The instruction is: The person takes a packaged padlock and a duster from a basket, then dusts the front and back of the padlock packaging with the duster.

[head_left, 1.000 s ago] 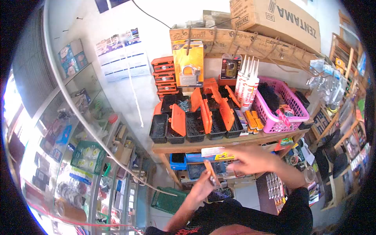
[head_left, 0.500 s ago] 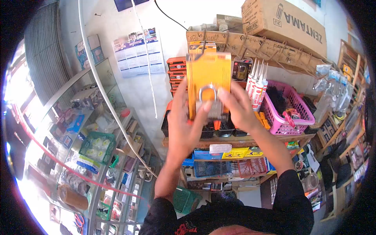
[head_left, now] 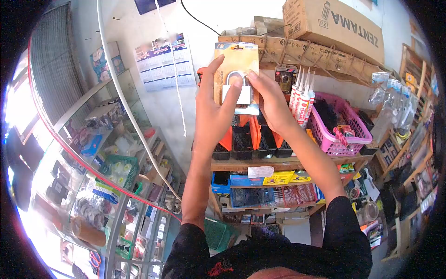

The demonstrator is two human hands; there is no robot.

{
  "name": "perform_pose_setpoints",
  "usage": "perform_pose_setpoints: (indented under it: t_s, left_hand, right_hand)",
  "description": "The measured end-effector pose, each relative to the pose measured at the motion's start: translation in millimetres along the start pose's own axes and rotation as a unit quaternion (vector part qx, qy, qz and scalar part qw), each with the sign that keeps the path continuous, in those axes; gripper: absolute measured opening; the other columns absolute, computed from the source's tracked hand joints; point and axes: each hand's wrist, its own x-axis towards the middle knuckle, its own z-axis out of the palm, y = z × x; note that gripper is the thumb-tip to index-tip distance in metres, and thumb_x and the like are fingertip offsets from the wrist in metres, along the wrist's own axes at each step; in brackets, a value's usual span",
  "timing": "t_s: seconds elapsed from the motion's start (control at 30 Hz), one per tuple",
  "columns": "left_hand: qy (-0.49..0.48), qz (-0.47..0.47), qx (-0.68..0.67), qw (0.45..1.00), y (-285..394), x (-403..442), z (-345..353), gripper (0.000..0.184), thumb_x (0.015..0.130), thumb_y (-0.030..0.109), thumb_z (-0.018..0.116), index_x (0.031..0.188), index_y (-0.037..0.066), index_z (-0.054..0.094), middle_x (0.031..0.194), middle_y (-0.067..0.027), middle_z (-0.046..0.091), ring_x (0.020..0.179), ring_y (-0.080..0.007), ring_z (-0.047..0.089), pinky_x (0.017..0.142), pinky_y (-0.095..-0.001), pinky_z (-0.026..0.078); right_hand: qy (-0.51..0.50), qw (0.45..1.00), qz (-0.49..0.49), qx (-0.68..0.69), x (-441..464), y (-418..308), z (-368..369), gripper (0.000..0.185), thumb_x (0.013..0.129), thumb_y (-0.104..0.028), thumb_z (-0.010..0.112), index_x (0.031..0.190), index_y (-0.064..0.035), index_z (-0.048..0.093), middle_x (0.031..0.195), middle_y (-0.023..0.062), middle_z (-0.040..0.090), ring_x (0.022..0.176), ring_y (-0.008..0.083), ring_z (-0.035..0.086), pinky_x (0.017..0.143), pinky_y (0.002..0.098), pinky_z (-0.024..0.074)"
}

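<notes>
In the head view, I see a padlock on a yellow card, held up at twelve o'clock. The left grip holds the card's left side, its thumb over the lock. The right grip holds the right side. Black boxes sit on the surface at six o'clock from the card. Tubes stand at four o'clock from it, beside a pink basket.

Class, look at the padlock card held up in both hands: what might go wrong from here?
The padlock card could slip from the left hand and right hand and hit the open black boxes, perhaps tipping one.

The right hand appears close to the upright sealant tubes, so it might knock them over.
</notes>
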Motion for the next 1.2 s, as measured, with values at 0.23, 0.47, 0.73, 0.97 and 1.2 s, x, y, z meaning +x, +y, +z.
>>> perform_pose_setpoints:
  t_s: [0.23, 0.47, 0.73, 0.97, 1.2]
  left_hand:
    - [0.012, 0.010, 0.027, 1.000, 1.2, 4.2, 3.6, 0.050, 0.091, 0.019, 0.066, 0.134, -0.002, 0.050, 0.118, -0.0188, 0.062, 0.109, -0.0222, 0.059, 0.095, -0.0343, 0.046]
    - [-0.037, -0.105, -0.010, 0.994, 22.1, 18.9, -10.7, 0.056, 0.091, 0.024, 0.065, 0.134, -0.008, 0.049, 0.114, -0.0201, 0.064, 0.100, -0.0207, 0.062, 0.083, -0.0317, 0.052]
    - [-0.060, -0.125, 0.013, 0.990, -0.2, 5.1, -10.0, 0.058, 0.091, 0.024, 0.065, 0.137, -0.006, 0.047, 0.124, -0.0199, 0.060, 0.112, -0.0212, 0.058, 0.095, -0.0322, 0.047]
    - [-0.030, 0.032, 0.086, 0.995, -55.6, -1.3, 5.7, 0.055, 0.090, 0.018, 0.066, 0.138, -0.001, 0.046, 0.133, -0.0198, 0.053, 0.122, -0.0255, 0.053, 0.104, -0.0357, 0.040]
    - [0.008, 0.012, 0.066, 0.998, -89.5, 12.1, 32.8, 0.056, 0.092, 0.023, 0.067, 0.137, -0.001, 0.044, 0.133, -0.0190, 0.050, 0.123, -0.0277, 0.052, 0.104, -0.0372, 0.041]
  right_hand:
    - [0.019, 1.000, 0.004, 0.022, -2.1, -9.1, 10.1, 0.038, 0.103, -0.036, 0.049, 0.119, -0.0031, 0.059, 0.098, -0.0010, 0.061, 0.088, 0.0057, 0.055, 0.078, 0.0232, 0.0455]
    - [0.002, 0.994, 0.060, 0.087, -3.2, -40.0, 17.8, 0.034, 0.102, -0.037, 0.050, 0.113, -0.0065, 0.059, 0.088, -0.0005, 0.062, 0.070, 0.0067, 0.059, 0.053, 0.0230, 0.0458]
    - [0.023, 0.998, 0.041, 0.044, -6.7, -8.7, 11.1, 0.033, 0.101, -0.035, 0.053, 0.114, -0.0055, 0.058, 0.091, 0.0000, 0.062, 0.075, 0.0064, 0.059, 0.059, 0.0233, 0.0473]
    - [0.008, 0.990, 0.112, -0.087, -4.0, 10.9, -17.2, 0.044, 0.096, -0.039, 0.061, 0.122, -0.0047, 0.055, 0.100, 0.0025, 0.062, 0.084, 0.0076, 0.059, 0.070, 0.0222, 0.0469]
    - [0.031, 0.985, 0.114, -0.125, -25.0, 19.6, -48.4, 0.065, 0.090, -0.041, 0.069, 0.136, -0.0021, 0.044, 0.117, 0.0123, 0.060, 0.106, 0.0201, 0.058, 0.086, 0.0316, 0.0485]
